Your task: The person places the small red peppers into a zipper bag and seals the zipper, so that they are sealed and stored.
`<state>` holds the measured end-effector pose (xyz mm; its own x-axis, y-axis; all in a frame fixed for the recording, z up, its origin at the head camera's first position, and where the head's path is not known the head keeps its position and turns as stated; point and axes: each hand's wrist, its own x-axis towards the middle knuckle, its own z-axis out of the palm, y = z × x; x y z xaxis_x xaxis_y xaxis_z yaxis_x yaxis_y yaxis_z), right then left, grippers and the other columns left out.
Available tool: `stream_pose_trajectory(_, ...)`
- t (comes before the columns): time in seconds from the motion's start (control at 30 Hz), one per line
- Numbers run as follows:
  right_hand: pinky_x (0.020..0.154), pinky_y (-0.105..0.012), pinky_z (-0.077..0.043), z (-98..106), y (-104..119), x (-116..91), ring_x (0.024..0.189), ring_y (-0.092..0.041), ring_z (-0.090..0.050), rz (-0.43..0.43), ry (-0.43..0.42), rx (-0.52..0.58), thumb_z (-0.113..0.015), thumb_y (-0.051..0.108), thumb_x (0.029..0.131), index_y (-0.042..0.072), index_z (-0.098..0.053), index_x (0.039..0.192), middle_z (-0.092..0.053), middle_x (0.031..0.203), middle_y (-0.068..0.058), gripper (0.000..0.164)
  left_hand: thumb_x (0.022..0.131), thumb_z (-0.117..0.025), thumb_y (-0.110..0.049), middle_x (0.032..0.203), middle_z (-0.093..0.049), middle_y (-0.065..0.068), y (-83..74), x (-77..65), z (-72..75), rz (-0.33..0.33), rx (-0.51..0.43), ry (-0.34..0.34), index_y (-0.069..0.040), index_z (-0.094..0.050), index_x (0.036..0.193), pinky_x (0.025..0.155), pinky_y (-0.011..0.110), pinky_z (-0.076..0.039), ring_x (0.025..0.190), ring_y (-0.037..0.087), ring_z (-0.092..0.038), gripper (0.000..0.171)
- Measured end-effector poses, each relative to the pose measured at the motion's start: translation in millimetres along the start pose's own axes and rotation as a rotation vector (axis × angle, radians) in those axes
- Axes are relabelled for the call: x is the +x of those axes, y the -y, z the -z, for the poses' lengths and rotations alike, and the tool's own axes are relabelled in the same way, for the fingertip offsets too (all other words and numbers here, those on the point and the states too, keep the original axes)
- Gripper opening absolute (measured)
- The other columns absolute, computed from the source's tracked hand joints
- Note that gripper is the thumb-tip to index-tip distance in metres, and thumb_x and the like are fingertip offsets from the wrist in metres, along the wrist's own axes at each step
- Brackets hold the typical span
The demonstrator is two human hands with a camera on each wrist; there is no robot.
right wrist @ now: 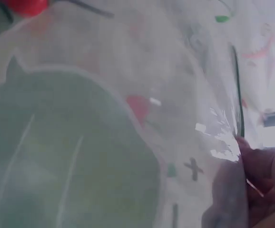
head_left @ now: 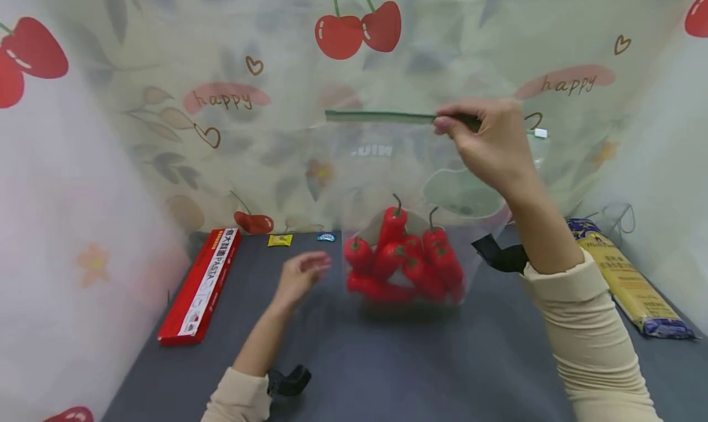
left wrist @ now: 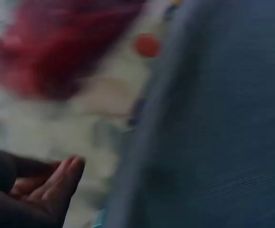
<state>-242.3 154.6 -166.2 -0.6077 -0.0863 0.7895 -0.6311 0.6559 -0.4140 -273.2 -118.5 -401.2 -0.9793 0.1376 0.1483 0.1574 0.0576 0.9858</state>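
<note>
My right hand [head_left: 492, 142] pinches the green zip edge of a clear zip bag [head_left: 387, 170] and holds it up over the dark table. Several red peppers [head_left: 423, 268] with dark stems lie in the bottom of the bag. A white slider sits at the right end of the zip. In the right wrist view, the thumb and fingers [right wrist: 261, 166] grip the green strip, and a green printed shape shows on the film. Left of the bag, my left hand [head_left: 301, 277] hovers with loosely bent fingers and nothing in it; the left wrist view is blurred.
A red pasta box [head_left: 201, 287] lies on the left of the table. Two small packets, one yellow [head_left: 279, 240] and one blue [head_left: 326, 237], lie at the back edge. On the right rests a long yellow pasta packet [head_left: 630, 274]. Patterned cloth surrounds the table.
</note>
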Motion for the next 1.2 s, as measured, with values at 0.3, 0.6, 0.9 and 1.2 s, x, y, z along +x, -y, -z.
stream_pose_trajectory(0.3,0.057,-0.015,-0.045,27,-9,0,0.056,-0.005,-0.057,-0.147,-0.237,0.321,-0.066,0.006,0.081,-0.003,-0.071,0.086,-0.064,0.063,0.015,0.011,0.082,-0.065,-0.004,0.094,-0.067,-0.004,19.2,-28.8,-74.1,-0.020,-0.161,0.165,0.005,-0.056,0.114,0.076,0.024,-0.050,0.083,0.005,-0.061,0.034)
stream_pose_trajectory(0.6,0.047,-0.013,-0.044,47,-108,-83,0.055,0.000,-0.060,-0.551,-0.059,0.519,-0.063,0.007,0.084,0.017,-0.069,0.083,-0.068,0.066,0.013,0.011,0.086,-0.058,-0.002,0.068,-0.064,-0.009,-6.3,-24.0,-38.3,-0.016,-0.304,-0.182,0.003,-0.061,0.087,0.059,0.019,-0.052,0.062,0.003,-0.060,0.006)
stream_pose_trajectory(0.9,0.063,-0.023,-0.054,3,-198,-189,0.068,-0.002,-0.060,-0.923,0.541,0.258,-0.054,0.015,0.092,-0.012,-0.056,0.109,-0.062,0.075,0.011,0.032,0.087,-0.061,-0.014,0.068,-0.061,0.007,19.2,-16.0,-14.8,0.032,0.202,-0.272,0.004,-0.067,0.087,0.050,0.018,-0.041,0.055,0.005,-0.048,0.019)
stream_pose_trajectory(1.2,0.061,-0.022,-0.052,-19,-225,-218,0.067,-0.003,-0.060,-1.002,0.644,0.272,-0.055,0.009,0.089,-0.013,-0.060,0.101,-0.063,0.073,0.006,0.025,0.083,-0.063,-0.016,0.059,-0.060,0.005,51.6,-20.8,-10.9,0.174,0.379,-0.138,0.004,-0.067,0.084,0.045,0.021,-0.037,0.049,0.008,-0.048,0.020)
